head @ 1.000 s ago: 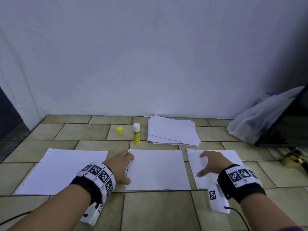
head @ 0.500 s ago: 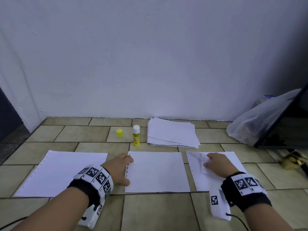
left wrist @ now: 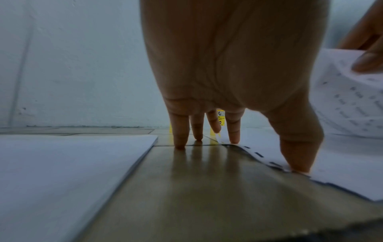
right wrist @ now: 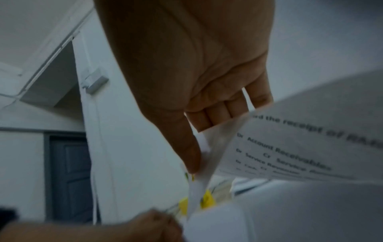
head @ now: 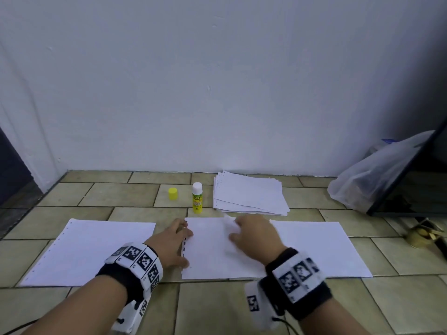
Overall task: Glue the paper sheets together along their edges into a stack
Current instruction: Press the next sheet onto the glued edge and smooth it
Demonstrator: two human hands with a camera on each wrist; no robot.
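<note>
Three white sheets lie in a row on the tiled floor: a left sheet (head: 96,250), a middle sheet (head: 208,257) and a right sheet (head: 319,247). My left hand (head: 185,245) presses the middle sheet's perforated left edge (left wrist: 259,154) with straight fingers, thumb (left wrist: 298,160) and forefinger on the paper. My right hand (head: 235,228) hovers over the middle sheet and pinches a corner of a printed sheet (right wrist: 311,139) between thumb (right wrist: 186,150) and fingers. That corner pokes up past the fingers (head: 227,217). Where the lifted sheet ends over the right sheet is unclear.
An open glue stick (head: 197,198) stands behind the middle sheet, with its yellow cap (head: 173,193) to the left. A loose paper stack (head: 249,193) lies by the wall. At the right are a plastic bag (head: 370,180) and a dark slanted panel (head: 416,180).
My right hand closed on a corner of the right sheet, lifted it, and moved left to above the middle sheet. My left hand stayed on the middle sheet's edge.
</note>
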